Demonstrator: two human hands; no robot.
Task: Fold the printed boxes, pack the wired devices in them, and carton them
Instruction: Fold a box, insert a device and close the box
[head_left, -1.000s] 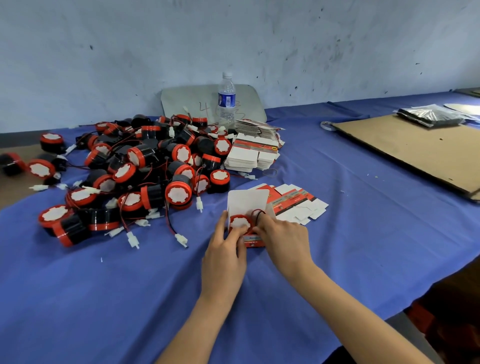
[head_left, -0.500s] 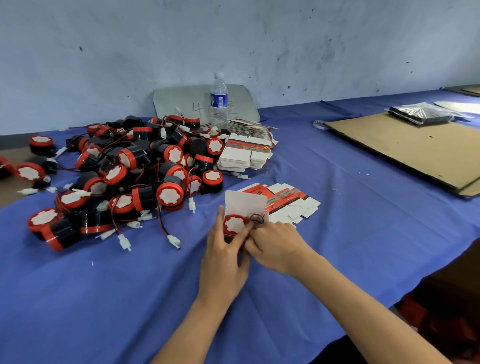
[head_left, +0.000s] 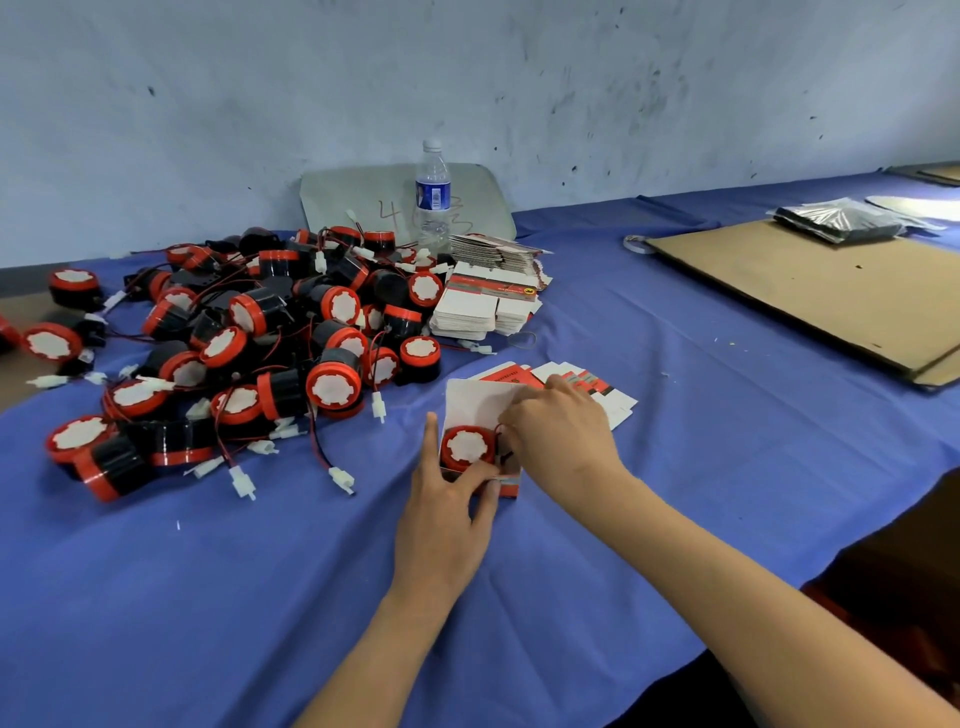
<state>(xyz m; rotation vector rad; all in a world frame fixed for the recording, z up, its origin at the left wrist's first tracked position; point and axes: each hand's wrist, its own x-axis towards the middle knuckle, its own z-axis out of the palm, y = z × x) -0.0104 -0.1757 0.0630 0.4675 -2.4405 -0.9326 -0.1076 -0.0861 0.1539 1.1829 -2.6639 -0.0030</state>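
Head view looks down on both bare forearms, which reach forward over the blue-covered bench and meet at one small printed box standing open just in front of the person. The left hand lies palm down at the box's near left corner: its index finger runs straight up along the left wall, its thumb presses the near front edge, and between the two it grips the box. A wired device, red-rimmed with a white face, sits inside the box face up, under the raised white flap. The right hand comes in from the right with the wrist lifted and the knuckles up, fingers curled down over the box's right wall, where a red wire loops out. Its fingertips are hidden, so I cannot tell whether they pinch the wire, the wall or nothing. A few flat boxes lie just behind this hand. To the left, a pile of wired devices spreads over the cloth, with a stack of flat boxes at its far right edge. A water bottle stands behind the pile, and a cardboard sheet lies well to the right.
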